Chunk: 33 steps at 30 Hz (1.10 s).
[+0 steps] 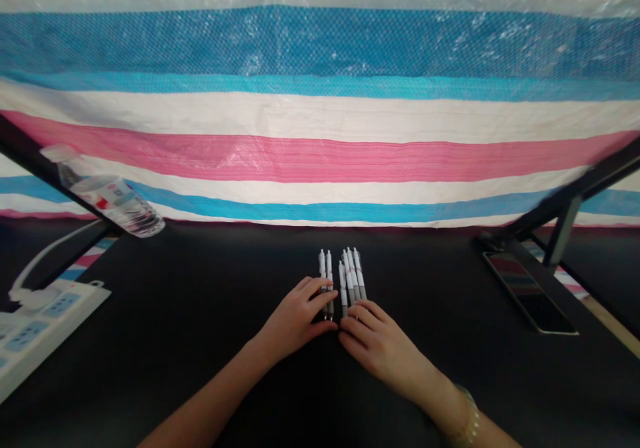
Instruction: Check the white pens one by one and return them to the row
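Note:
Two white-and-grey click pens [323,265] lie side by side on the black table, their clip ends pointing away from me. My left hand [303,311] is closed over them from the left, fingers across the barrels and thumb near the tips. Just to the right, several matching pens [353,275] lie in a close row; the leftmost of these sits slightly nearer to me. The curled fingers of my right hand [373,338] grip the lower ends of that row and hide the tips. A narrow gap separates the two groups.
On the black table [200,281], a phone [530,295] lies at the right and a white power strip [50,321] with a plugged-in cable at the left. A clear water bottle [113,198] leans at the back left. A striped plastic sheet [320,161] hangs behind.

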Each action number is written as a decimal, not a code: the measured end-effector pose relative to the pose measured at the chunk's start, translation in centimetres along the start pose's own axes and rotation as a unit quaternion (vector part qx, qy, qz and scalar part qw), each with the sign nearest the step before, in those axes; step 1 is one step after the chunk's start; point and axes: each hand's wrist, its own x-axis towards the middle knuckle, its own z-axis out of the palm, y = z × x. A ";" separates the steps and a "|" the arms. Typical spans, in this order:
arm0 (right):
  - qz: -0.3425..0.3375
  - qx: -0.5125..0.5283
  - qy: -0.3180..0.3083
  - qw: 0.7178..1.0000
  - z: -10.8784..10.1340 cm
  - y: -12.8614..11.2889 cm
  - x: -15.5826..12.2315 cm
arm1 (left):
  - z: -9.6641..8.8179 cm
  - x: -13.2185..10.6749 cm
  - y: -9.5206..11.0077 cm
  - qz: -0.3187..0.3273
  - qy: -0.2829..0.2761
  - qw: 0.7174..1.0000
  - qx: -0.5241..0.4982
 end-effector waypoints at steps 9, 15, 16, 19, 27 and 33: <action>0.005 -0.010 -0.010 1.000 -0.1 0.0 0.1 | 0.0 0.0 0.0 0.000 -0.003 1.000 0.000; -0.016 -0.031 -0.005 0.999 0.3 -0.4 -0.2 | 0.0 0.0 0.0 -0.003 -0.001 1.000 -0.005; -0.018 -0.028 -0.005 0.999 0.4 -0.4 -0.3 | 0.0 0.0 -0.1 -0.003 -0.001 1.000 -0.005; -0.022 -0.015 -0.006 1.000 0.2 -0.4 -0.2 | 0.0 0.0 -0.1 -0.001 0.000 1.000 -0.010; 0.087 0.127 0.214 0.965 -1.3 -0.3 -0.5 | -0.9 0.3 0.8 -0.060 0.087 0.993 -0.053; 0.139 0.226 0.325 0.908 -1.5 -1.0 -1.5 | -1.7 0.8 1.2 -0.245 0.088 0.913 -0.315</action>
